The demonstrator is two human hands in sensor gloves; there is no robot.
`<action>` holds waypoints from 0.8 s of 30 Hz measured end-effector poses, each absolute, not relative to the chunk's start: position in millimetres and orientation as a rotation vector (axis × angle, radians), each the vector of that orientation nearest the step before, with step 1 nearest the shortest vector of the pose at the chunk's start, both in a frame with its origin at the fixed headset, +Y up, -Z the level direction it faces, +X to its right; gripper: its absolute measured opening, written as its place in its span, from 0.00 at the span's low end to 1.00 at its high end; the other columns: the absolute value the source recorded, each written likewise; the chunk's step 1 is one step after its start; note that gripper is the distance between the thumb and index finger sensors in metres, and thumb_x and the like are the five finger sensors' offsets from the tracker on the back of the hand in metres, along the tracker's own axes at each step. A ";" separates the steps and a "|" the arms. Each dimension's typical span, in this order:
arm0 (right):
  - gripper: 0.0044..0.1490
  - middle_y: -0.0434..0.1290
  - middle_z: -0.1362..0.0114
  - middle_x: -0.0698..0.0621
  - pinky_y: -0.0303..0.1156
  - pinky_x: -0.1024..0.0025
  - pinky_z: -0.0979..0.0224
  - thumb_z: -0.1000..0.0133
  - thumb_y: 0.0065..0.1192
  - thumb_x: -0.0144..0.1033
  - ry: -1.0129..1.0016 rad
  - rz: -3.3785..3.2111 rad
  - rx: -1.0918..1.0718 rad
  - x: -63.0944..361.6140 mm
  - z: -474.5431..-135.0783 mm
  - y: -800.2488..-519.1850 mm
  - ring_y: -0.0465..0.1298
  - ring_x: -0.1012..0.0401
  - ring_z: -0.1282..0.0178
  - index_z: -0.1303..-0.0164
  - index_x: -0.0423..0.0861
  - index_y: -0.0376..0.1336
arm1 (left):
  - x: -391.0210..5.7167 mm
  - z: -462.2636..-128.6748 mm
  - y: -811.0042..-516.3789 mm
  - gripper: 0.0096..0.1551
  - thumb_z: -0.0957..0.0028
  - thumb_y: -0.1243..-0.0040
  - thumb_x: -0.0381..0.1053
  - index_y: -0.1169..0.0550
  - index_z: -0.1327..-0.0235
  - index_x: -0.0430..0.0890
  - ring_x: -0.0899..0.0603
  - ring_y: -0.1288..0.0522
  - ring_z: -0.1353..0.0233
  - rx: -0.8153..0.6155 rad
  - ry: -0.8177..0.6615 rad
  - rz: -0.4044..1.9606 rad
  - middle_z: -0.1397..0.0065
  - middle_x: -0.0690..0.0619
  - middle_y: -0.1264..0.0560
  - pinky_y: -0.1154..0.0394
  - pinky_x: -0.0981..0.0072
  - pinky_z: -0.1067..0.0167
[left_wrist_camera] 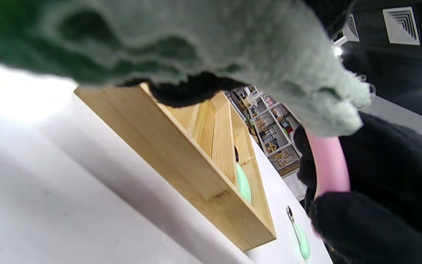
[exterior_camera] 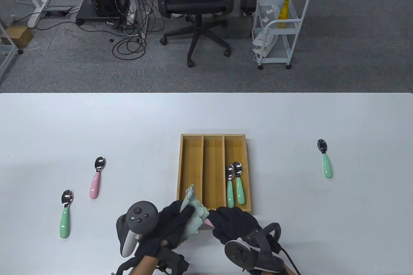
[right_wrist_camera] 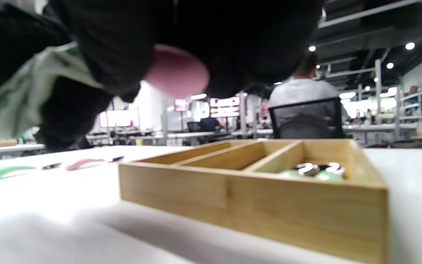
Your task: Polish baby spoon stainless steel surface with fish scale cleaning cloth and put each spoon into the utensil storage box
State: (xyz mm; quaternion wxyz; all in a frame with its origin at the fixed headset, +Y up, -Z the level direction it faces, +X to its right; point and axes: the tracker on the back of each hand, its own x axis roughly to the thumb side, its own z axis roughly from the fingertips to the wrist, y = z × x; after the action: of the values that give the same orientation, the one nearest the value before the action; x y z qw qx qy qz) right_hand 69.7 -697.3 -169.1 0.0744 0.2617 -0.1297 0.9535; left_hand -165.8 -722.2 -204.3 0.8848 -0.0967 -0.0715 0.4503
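A plain white tabletop [exterior_camera: 64, 120] fills the lower half of the table view, and beyond its far edge lies grey carpet with a black office chair [exterior_camera: 195, 1], a white wire trolley [exterior_camera: 279, 26] carrying a yellow bottle [exterior_camera: 283, 14], and a tangle of cables [exterior_camera: 129, 30] under a desk frame. The bamboo utensil storage box [exterior_camera: 190, 165] sits near the middle of the tabletop; its right compartment holds two green-handled spoons [exterior_camera: 235, 184] lying side by side, bowls pointing away. At the box's near edge the left hand [exterior_camera: 171, 223] grips the pale green cleaning cloth [exterior_camera: 193, 213], bunched around the front of a pink-handled spoon [left_wrist_camera: 328, 165] — only its handle shows, clasped by the curled fingers of the right hand [exterior_camera: 235, 223]. Loose on the tabletop lie a second pink spoon [exterior_camera: 96, 176] and a green spoon [exterior_camera: 65, 213] well to the left, and another green spoon [exterior_camera: 325, 159] well to the right. The right wrist view shows an open workshop behind — rows of ceiling lights, shelving, and a seated person [right_wrist_camera: 302, 99] with their back turned.
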 end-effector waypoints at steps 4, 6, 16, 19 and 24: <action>0.32 0.72 0.25 0.54 0.77 0.59 0.31 0.45 0.70 0.44 -0.414 2.890 0.769 72.7 -171.5 -697.1 0.77 0.55 0.31 0.28 0.55 0.66 | -160.2 -203.4 -721.6 0.27 0.41 0.44 0.56 0.22 0.36 0.41 0.47 0.13 0.55 -0.227 -0.180 0.889 0.57 0.51 0.14 0.16 0.50 0.49; 0.32 0.72 0.24 0.54 0.76 0.58 0.30 0.45 0.70 0.43 -0.422 2.898 0.761 74.4 -172.8 -696.8 0.76 0.54 0.29 0.28 0.56 0.66 | -156.9 -202.9 -722.5 0.28 0.41 0.43 0.56 0.21 0.36 0.41 0.46 0.13 0.55 -0.252 -0.196 0.867 0.57 0.51 0.14 0.16 0.49 0.50; 0.31 0.70 0.22 0.56 0.74 0.57 0.27 0.46 0.72 0.41 -0.446 2.920 0.749 77.3 -174.8 -695.1 0.72 0.52 0.23 0.31 0.59 0.67 | -137.8 -200.6 -728.0 0.29 0.42 0.42 0.55 0.21 0.37 0.39 0.45 0.13 0.56 -0.391 -0.296 0.729 0.58 0.51 0.13 0.16 0.48 0.50; 0.31 0.69 0.21 0.57 0.74 0.57 0.27 0.46 0.73 0.41 -0.443 2.923 0.765 76.4 -174.2 -695.2 0.71 0.52 0.22 0.31 0.59 0.67 | -133.2 -200.1 -727.7 0.29 0.42 0.42 0.56 0.21 0.37 0.39 0.45 0.13 0.56 -0.418 -0.321 0.660 0.58 0.49 0.14 0.16 0.48 0.51; 0.31 0.70 0.22 0.56 0.74 0.57 0.28 0.46 0.72 0.42 -0.466 2.931 0.757 76.7 -174.2 -694.2 0.72 0.52 0.24 0.30 0.59 0.67 | -135.1 -198.7 -722.9 0.29 0.43 0.42 0.58 0.20 0.38 0.41 0.47 0.13 0.57 -0.302 -0.289 0.636 0.59 0.53 0.14 0.16 0.51 0.51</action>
State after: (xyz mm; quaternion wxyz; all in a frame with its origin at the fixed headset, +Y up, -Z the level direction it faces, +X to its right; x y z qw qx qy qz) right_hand 76.7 -694.2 -174.2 0.0391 0.2471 -0.1519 0.9562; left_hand -135.1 -722.9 -198.7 0.9285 -0.1472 -0.1412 0.3102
